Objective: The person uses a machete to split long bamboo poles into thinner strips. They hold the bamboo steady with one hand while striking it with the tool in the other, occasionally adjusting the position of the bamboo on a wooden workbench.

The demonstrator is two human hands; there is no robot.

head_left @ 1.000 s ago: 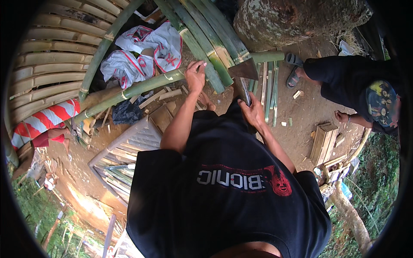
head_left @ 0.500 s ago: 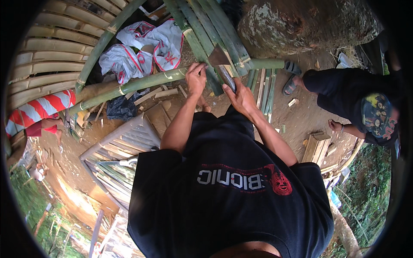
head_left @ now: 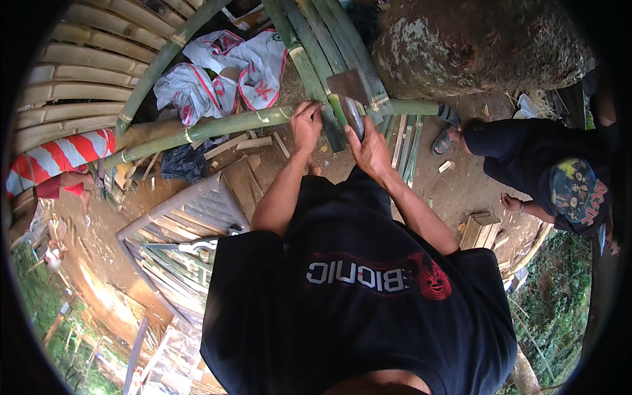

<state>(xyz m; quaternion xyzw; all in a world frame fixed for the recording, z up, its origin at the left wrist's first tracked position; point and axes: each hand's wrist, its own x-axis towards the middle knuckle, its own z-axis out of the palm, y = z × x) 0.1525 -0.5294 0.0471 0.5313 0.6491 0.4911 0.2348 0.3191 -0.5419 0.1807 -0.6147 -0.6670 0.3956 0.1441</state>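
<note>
In my right hand (head_left: 372,153) is the dark handle of a hatchet (head_left: 350,87), its broad metal head over the green bamboo slats (head_left: 303,62). My left hand (head_left: 307,128) is closed, thumb and fingers pressed together beside the slats, above a long green bamboo pole (head_left: 243,120). Anything small between those fingers is too hard to make out. The slats lie side by side across the pole, their near ends close to both hands.
A crumpled white sack (head_left: 260,69) lies beyond the pole. To the left stands a curved bamboo frame (head_left: 85,89). A large rough boulder (head_left: 480,49) is at the far right. Another person (head_left: 559,168) in dark clothes is on the right. Split bamboo pieces lie on a rack (head_left: 178,227).
The hatchet head has risen and shifted slightly right in my right hand. My left hand stays by the slats, its fingers still closed. The whole view has shifted a little.
</note>
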